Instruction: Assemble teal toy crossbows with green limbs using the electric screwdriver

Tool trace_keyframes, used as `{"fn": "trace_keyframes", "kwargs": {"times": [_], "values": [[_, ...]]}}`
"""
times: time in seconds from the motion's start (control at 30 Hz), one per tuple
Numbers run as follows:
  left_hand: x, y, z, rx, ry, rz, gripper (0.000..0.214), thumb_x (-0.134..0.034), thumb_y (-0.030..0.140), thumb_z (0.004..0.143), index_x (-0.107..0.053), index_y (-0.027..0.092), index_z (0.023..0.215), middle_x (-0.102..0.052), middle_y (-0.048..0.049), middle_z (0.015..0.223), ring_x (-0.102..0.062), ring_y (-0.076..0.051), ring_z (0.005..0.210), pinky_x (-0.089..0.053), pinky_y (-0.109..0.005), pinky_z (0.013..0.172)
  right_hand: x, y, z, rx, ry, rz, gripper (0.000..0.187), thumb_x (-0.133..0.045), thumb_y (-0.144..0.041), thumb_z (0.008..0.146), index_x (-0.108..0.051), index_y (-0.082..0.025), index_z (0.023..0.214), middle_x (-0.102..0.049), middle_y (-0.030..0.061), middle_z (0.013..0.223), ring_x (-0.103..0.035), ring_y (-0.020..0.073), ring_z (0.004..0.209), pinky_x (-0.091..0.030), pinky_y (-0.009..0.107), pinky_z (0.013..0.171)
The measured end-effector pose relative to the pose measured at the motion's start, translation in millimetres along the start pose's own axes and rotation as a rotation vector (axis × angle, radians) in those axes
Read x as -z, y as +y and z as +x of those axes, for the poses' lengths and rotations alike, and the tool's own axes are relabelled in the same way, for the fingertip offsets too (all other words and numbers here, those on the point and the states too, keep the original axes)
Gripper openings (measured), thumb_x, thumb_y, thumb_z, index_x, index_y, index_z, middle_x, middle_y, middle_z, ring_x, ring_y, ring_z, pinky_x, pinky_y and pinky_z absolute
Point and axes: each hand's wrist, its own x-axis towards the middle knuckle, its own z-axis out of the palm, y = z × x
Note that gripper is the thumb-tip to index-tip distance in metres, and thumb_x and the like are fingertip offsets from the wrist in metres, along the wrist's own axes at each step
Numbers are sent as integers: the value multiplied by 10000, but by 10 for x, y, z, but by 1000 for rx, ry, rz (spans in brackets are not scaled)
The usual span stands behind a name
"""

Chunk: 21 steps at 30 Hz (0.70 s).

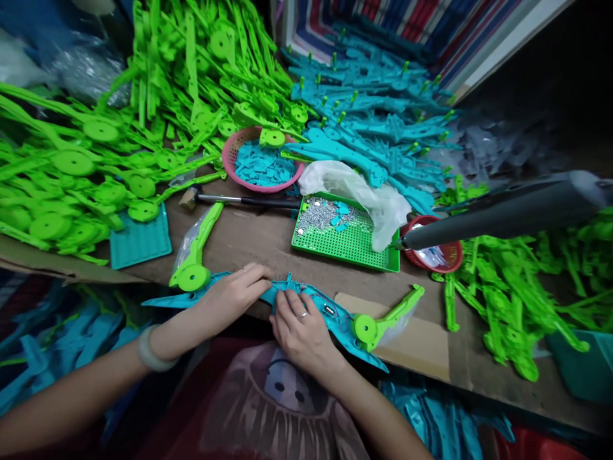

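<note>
A long, curved blue plastic shell (325,308) lies across the table's front edge, with thin wires and a small metal part inside it. My left hand (242,287) is closed at the shell's left-middle part, its fingertips bent down near a small upright blue peg. My right hand (301,326) grips the shell's near edge at the middle, fingers close together on its inner face; what lies under the fingertips is hidden. A green arm with a round disc (191,276) sits at the shell's left part, and another green arm (366,329) at its right part.
Behind the shell are a hammer (239,200), a green tray (345,252) of small metal pieces, a pink basket (263,187) of blue pieces and a red basket (453,259). Green arms (71,163) and blue shells (373,96) are heaped around. A dark grey pole-like tool (502,214) juts in from the right.
</note>
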Motion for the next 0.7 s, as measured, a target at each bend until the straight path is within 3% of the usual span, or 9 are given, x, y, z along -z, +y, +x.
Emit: {"fn": "trace_keyframes", "kwargs": {"times": [0.1,0.27,0.37,0.43,0.5,0.57,0.6,0.7], "values": [[6,37,-79,-8,64,64,215,-425,113,1014,-629,139,1079,-666,-95,1075,-611,-203,973,-520,-340,850,-12,33,24,69,-35,17,210,-569,-207,983,-712,-71,1053,-712,186,1195,-619,288,1177,-504,441,974],[-30,146,-166,-83,66,178,151,-543,203,997,-647,117,1064,-710,-95,1025,-633,-235,967,-516,-389,880,-24,125,3,190,-57,14,177,-545,-197,984,-703,-117,981,-729,131,1110,-586,283,1187,-512,438,978],[-68,201,-191,-123,106,283,187,-516,192,1001,-663,101,1072,-728,-109,1025,-657,-248,961,-513,-416,899,168,215,20,151,-121,93,179,-571,-265,980,-685,-130,952,-719,103,1042,-597,263,1101,-527,405,925],[-94,215,-191,-136,138,331,225,-467,168,1008,-673,102,1071,-738,-108,1012,-673,-249,942,-516,-422,893,372,303,188,88,-182,184,211,-576,-332,980,-674,-147,1007,-704,93,1067,-589,243,1057,-532,372,883],[-124,213,-181,-158,159,349,268,-421,150,1015,-686,120,1039,-747,-93,982,-686,-241,904,-525,-412,866,549,433,580,7,-165,234,230,-557,-362,989,-668,-167,1039,-691,93,1095,-578,231,1038,-525,359,880],[-167,192,-182,-188,181,358,281,-418,142,1011,-699,136,1010,-752,-76,945,-696,-232,867,-533,-404,859,644,663,1188,-107,-88,174,254,-502,-349,1015,-678,-166,1004,-691,107,1069,-581,233,1040,-508,380,922],[-198,170,-194,-204,202,360,277,-429,145,1008,-705,141,1012,-757,-72,945,-703,-231,869,-535,-405,872,662,837,1527,-192,-77,95,252,-478,-314,1025,-680,-165,1040,-692,115,1093,-583,239,1075,-499,384,934],[-337,31,-286,-248,334,346,289,-440,150,999,-725,160,1048,-782,-71,1008,-727,-230,912,-537,-391,896,681,1589,2318,-487,-223,-144,269,-447,-144,999,-701,-153,1088,-689,173,1190,-558,299,1234,-490,406,917]]}}
